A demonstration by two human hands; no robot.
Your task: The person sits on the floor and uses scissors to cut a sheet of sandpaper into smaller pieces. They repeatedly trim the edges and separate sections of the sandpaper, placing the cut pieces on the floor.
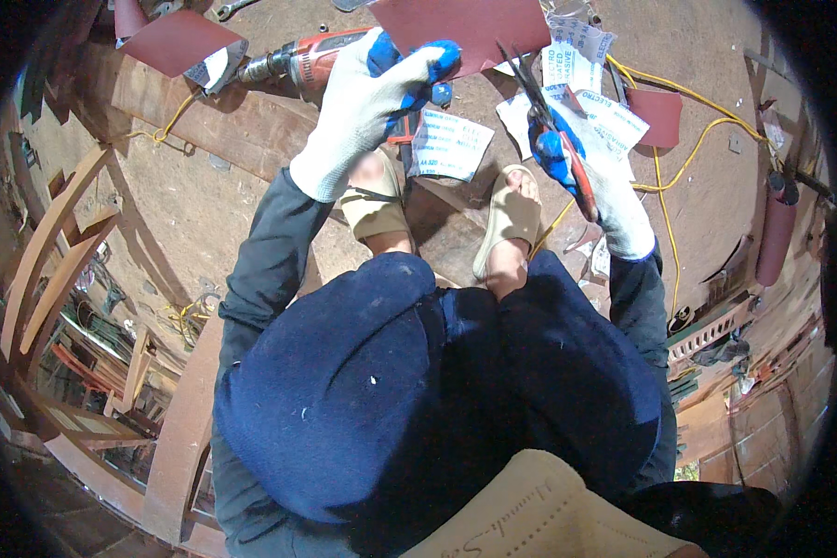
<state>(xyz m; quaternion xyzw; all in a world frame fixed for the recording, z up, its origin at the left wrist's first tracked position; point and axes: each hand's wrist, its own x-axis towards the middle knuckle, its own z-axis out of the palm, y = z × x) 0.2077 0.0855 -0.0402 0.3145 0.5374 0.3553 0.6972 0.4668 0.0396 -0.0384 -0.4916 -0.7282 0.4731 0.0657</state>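
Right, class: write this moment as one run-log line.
left gloved hand: holds maroon sandpaper sheet | right gloved hand: holds red-handled shears by sheet's right edge | ground: red power drill

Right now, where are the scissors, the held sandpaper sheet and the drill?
Scissors [534, 95]: head view, on the dark blades.
Held sandpaper sheet [479, 28]: head view, middle of its maroon face.
Drill [312, 71]: head view, on the red body.

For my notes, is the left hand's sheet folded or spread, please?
Spread, as far as visible: the sheet shows one broad, smooth face.
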